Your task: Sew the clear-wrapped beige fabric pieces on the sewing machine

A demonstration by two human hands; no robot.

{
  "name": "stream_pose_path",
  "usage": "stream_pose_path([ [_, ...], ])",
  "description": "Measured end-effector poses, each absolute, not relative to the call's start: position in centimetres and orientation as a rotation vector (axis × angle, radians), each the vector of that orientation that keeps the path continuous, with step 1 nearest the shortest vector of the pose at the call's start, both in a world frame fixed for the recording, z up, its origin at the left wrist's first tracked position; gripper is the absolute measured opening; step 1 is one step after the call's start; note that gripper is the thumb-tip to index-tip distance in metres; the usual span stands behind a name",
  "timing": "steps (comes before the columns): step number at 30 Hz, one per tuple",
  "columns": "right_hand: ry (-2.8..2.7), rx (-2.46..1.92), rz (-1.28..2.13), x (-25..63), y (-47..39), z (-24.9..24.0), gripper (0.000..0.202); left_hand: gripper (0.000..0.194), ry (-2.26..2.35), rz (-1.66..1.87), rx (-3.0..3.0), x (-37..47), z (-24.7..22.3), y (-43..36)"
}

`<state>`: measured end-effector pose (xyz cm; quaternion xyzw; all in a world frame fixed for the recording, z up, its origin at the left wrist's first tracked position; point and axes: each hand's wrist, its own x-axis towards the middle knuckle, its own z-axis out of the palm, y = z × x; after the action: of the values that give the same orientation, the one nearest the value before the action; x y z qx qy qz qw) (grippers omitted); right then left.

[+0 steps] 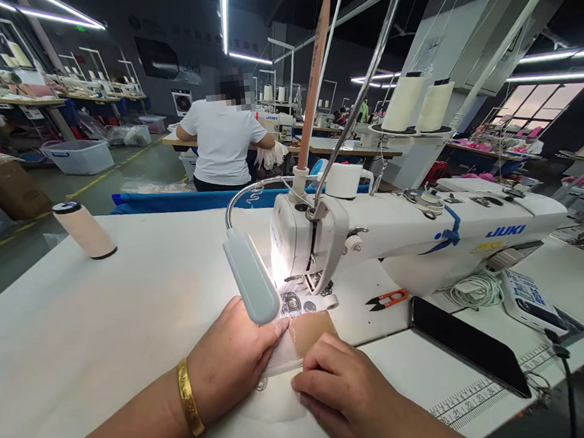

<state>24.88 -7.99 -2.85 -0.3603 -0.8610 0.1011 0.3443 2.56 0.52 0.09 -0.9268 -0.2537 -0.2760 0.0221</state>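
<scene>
Table (pixel 163 279) spans the lower frame. Machine (pixel 406 222) stands on it, centre to right, its lit end just beyond the left thumb. Hazard: should it run with that thumb so close, the tip could be caught; a lapse of attention would be the likely cause.

Left hand (pixel 232 352), lower centre: palm down, thumb stretched toward the machine, resting on the sheer piece; finger ends hidden, full grip cannot be told. Right hand (pixel 347 393), lower centre-right: fingers curled, knuckles up, thumb and forefinger at the sheer piece; whether they pinch it cannot be told.

Phone (pixel 469 346), lower right, lies apart from both hands. Lamp (pixel 252 278), centre, covers the left finger ends and could mask a misplacement.

Sheer piece (pixel 280 363) lies between the hands, lower centre. Brown piece (pixel 313 330) adjoins it, right; uneven pressure could skew the two. Snips (pixel 387 299) lie right of centre
</scene>
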Motion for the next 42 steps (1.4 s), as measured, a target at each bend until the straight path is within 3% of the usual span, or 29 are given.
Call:
stream_pose_path([
  [10,-2.253,-0.922,0.293,25.0,-8.2,-2.9,0.018,0.047,-0.758,-0.764,-2.816,2.6,-0.2,0.3],
  [15,-2.378,-0.894,0.527,26.4,-7.6,0.1,0.039,0.045,-0.857,-0.776,-2.874,2.8,-0.2,0.2],
  [21,-2.376,-0.932,0.388,26.5,-4.9,-0.6,0.044,0.043,-0.726,-0.865,-2.805,3.0,0.2,0.4],
  [35,-2.352,-1.005,0.334,25.9,-4.9,-2.3,0.054,0.016,-1.110,-0.587,-2.923,2.5,-0.5,-0.3],
  [42,-2.336,-1.072,0.339,25.4,-5.0,-2.3,0.048,0.015,-1.028,-0.693,-2.950,2.0,-1.1,0.7],
])
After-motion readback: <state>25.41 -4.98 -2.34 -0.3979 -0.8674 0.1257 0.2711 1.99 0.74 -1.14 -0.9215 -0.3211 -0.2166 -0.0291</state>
